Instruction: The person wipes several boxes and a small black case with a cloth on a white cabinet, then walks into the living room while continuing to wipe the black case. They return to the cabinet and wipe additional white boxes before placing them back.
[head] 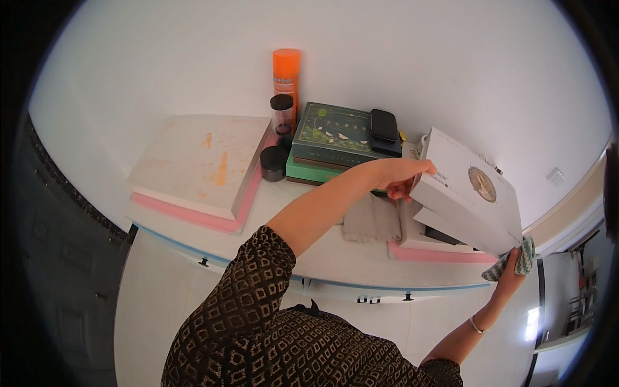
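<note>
A white cardboard box [466, 188] with a round emblem is tilted up between my two hands. My left hand [404, 179] grips its left end, thumb on top and fingers curled beneath. At the box's lower right corner, my right hand [515, 263] holds both the corner and a green-and-white patterned cloth [524, 256]. Below the box, a white open container [413, 232] with a dark item partly showing rests on a pink box or base [435, 254]. A grey fringed cloth [370, 220] lies just left of it.
Green boxes [333, 130] are stacked near the wall, with a black case [383, 126] on top. Left of them stand an orange spray can [287, 72], clear jars with black lids [282, 109] and a dark round jar [273, 162]. A large stained white box [198, 164] lies farther left.
</note>
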### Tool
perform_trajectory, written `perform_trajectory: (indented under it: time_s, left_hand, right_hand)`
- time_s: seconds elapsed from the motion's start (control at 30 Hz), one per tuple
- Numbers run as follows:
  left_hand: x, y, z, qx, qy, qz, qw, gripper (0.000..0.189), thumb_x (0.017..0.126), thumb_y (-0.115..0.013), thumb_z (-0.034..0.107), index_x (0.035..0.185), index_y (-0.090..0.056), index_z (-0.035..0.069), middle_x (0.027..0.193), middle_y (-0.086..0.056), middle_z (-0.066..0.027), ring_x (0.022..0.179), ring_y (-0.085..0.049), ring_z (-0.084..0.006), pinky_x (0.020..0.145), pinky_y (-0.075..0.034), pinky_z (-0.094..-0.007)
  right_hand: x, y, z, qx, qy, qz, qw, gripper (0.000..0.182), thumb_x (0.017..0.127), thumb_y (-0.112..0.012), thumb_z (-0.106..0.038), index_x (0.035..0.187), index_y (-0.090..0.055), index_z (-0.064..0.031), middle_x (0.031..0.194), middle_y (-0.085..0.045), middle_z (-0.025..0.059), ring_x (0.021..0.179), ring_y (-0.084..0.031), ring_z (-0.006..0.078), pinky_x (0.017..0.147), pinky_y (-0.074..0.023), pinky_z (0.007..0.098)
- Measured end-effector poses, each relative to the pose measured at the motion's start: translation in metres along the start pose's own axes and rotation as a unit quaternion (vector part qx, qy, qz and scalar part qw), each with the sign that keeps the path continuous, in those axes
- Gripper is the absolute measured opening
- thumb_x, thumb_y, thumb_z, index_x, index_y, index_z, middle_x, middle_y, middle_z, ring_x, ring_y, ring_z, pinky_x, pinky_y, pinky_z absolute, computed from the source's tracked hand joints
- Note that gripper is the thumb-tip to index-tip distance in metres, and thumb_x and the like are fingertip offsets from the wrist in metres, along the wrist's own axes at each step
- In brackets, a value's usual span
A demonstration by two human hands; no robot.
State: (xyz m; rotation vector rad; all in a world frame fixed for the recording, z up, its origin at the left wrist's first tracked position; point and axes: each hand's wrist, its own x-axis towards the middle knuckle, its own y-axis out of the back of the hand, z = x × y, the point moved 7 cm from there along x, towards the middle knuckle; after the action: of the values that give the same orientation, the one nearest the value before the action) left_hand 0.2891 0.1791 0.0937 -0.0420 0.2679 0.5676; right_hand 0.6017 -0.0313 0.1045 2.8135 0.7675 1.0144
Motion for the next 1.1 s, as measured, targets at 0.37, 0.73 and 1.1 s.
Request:
perform_trajectory:
  time_s: [0.37,0.73,1.1]
  left_hand:
    - [0.021,0.017,0.0,0.075,-0.063,0.141,0.985,0.065,0.081,-0.037,0.054,0.052,-0.049,-0.002,0.053,-0.053,-0.0139,0.035,-0.047,-0.0198,0.033,-0.039,-0.0329]
    - [0.009,0.018,-0.016,0.042,-0.081,0.158,0.983,0.074,0.085,-0.026,0.066,0.101,-0.052,-0.001,0.062,-0.056,-0.0118,0.04,-0.052,-0.0183,0.035,-0.041,-0.0282]
    - [-0.139,0.033,-0.083,0.222,-0.002,0.011,0.975,0.046,0.093,-0.033,0.046,0.102,-0.052,0.006,0.086,-0.058,-0.0068,0.069,-0.054,-0.0163,0.065,-0.046,-0.0329]
  right_hand:
    - [0.006,-0.009,0.002,-0.158,0.059,0.091,0.981,0.03,0.083,-0.063,-0.023,0.104,-0.063,-0.0012,0.102,-0.064,0.0084,0.089,-0.06,0.0162,0.077,-0.0461,0.0297]
    - [-0.027,0.06,-0.021,0.119,0.038,0.374,0.919,0.031,0.082,-0.065,-0.015,0.106,-0.058,0.0036,0.111,-0.058,0.0129,0.092,-0.059,0.0196,0.077,-0.0503,0.0301]
    - [-0.15,-0.049,-0.063,0.297,-0.001,0.018,0.955,0.055,0.085,-0.059,-0.034,0.121,-0.041,0.0028,0.112,-0.053,0.0168,0.097,-0.055,0.0248,0.08,-0.0492,0.0369]
